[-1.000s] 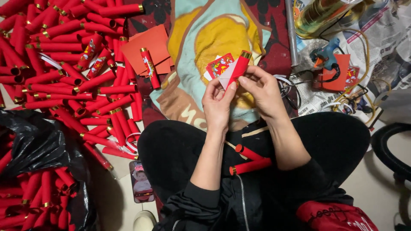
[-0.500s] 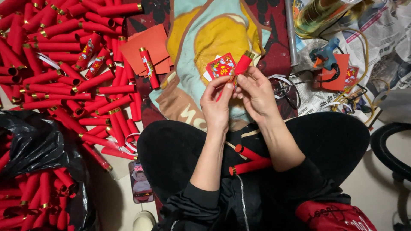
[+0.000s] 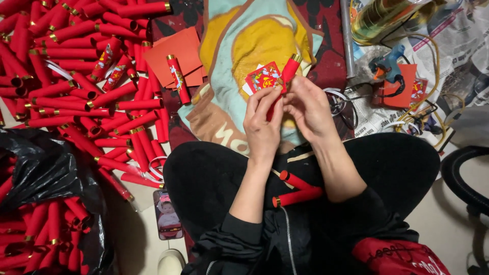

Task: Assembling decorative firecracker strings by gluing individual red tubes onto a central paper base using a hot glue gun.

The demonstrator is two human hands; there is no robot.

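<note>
Head view: L hand (image 3: pixel 262 125) & R hand (image 3: pixel 307 108) meet above the lap. Both pinch one red paper tube (image 3: pixel 284 81) w/ gold end cap, tilted, cap up-right. L grip closed on tube's lower part; thumb & forefinger also hold small red printed stickers (image 3: pixel 262 77) just left of tube. R grip closed on tube mid-section, fingertips touching it. Beneath: teal/yellow cloth (image 3: pixel 254 40) on floor. Two more red tubes (image 3: pixel 298 191) lie on lap, betw. forearms. Left: big pile of red tubes (image 3: pixel 76 76); black plastic bag (image 3: pixel 46 168) holds more. Orange-red paper sheets (image 3: pixel 178 53) near the pile. Right: glue gun (image 3: pixel 387 63) on newspaper (image 3: pixel 458 40). Phone (image 3: pixel 168 214) on floor by knee.
</note>
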